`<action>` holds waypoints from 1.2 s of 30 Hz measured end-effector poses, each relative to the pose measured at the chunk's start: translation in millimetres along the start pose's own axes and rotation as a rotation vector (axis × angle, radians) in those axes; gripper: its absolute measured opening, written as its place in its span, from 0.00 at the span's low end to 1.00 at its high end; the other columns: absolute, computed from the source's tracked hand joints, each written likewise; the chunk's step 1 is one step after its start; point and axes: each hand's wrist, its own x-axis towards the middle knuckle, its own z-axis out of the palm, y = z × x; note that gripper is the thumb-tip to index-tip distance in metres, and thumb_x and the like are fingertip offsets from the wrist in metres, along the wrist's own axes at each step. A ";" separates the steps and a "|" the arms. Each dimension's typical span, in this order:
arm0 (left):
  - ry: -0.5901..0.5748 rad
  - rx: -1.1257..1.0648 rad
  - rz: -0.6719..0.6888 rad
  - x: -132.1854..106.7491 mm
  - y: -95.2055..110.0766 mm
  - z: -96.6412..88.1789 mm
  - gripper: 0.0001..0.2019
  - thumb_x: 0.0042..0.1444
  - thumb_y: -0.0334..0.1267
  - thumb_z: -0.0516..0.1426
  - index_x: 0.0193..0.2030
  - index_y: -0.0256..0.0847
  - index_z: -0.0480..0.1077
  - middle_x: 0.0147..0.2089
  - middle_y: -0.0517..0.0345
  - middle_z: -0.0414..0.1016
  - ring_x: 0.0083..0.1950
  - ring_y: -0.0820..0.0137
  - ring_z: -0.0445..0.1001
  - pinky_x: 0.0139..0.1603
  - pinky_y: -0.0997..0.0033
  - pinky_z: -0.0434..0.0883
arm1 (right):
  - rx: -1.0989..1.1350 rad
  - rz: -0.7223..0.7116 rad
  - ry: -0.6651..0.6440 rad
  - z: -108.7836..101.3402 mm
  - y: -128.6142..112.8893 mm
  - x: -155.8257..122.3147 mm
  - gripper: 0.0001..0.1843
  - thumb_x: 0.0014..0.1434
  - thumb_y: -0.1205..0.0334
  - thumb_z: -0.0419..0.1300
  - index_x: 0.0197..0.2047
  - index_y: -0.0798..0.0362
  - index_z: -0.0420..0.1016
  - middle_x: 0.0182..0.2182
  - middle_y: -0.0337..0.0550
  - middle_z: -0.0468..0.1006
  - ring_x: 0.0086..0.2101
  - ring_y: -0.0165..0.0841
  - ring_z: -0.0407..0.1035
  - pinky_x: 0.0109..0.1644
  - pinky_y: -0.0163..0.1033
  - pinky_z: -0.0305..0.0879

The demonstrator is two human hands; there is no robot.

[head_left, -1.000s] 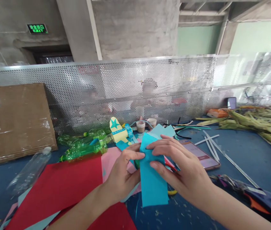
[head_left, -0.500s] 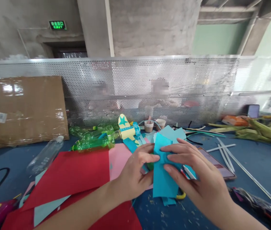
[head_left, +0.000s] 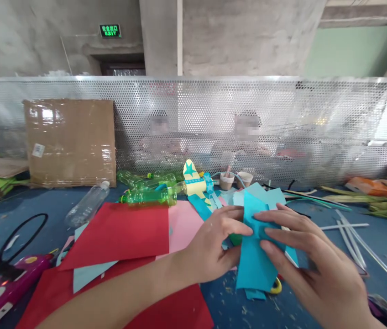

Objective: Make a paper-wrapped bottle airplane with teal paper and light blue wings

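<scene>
A bright blue piece of paper [head_left: 257, 262] stands between my hands over the table, its long side running up and down. My left hand [head_left: 216, 242] pinches its left edge, the thumb and fingers closed on it. From the right, the fingertips of my right hand [head_left: 310, 251] press on its front face, with several fingers bent over it. Part of the paper's right side is hidden behind those fingers. Below it shows a yellow loop [head_left: 276, 286], perhaps a scissors handle. Light blue paper [head_left: 258, 194] lies just behind.
Red sheets [head_left: 128, 233] and pink paper [head_left: 183, 224] lie left of centre. Green bottles [head_left: 150, 196], a clear bottle [head_left: 89, 204] and a yellow paper craft [head_left: 193, 183] sit farther back. A purple power strip [head_left: 25, 278] is at left, white sticks [head_left: 351, 237] at right. A perforated metal screen [head_left: 200, 114] rises behind.
The view has turned left, so the scene appears shifted right. Both hands keep hold of the blue paper, whose lower end now slants slightly more to the left.
</scene>
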 end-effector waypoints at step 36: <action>0.054 -0.053 -0.051 -15.0 -14.4 1.8 0.20 0.60 0.29 0.57 0.56 0.52 0.61 0.62 0.57 0.67 0.63 0.61 0.64 0.64 0.50 0.62 | 0.043 0.089 0.033 1.9 -2.4 4.6 0.11 0.60 0.73 0.57 0.45 0.51 0.69 0.41 0.46 0.80 0.48 0.37 0.72 0.60 0.48 0.64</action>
